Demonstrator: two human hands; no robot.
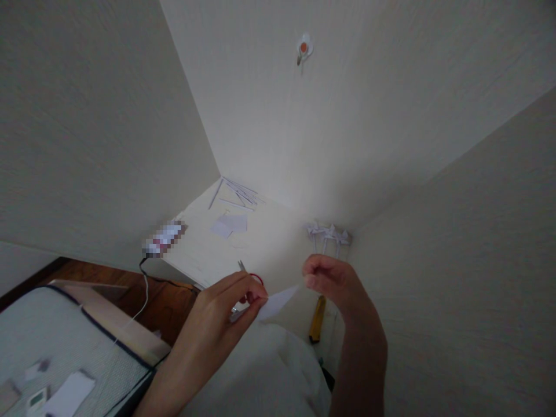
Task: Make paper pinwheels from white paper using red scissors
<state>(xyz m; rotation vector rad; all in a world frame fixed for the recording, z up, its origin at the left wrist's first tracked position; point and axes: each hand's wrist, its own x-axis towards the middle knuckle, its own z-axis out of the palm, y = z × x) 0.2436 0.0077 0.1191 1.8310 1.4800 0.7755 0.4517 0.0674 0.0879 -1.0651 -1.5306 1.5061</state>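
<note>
Paper [277,303] is pinched by the left hand [226,304], apparently so its right tip is left free; the right hand [333,279] is curled nearby, any hold indiscernible.

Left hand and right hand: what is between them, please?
A white piece of paper, as the head view shows. The left hand pinches it, and its pointed end points toward the right hand; contact there is unclear.

0 texts, labels or numbers can be read: the device [167,237] at the white table's [273,234] left edge is pixelated, and the small display [37,399] on the pale mattress [47,324], inside its dark-piped edge, is too blurred.
</note>
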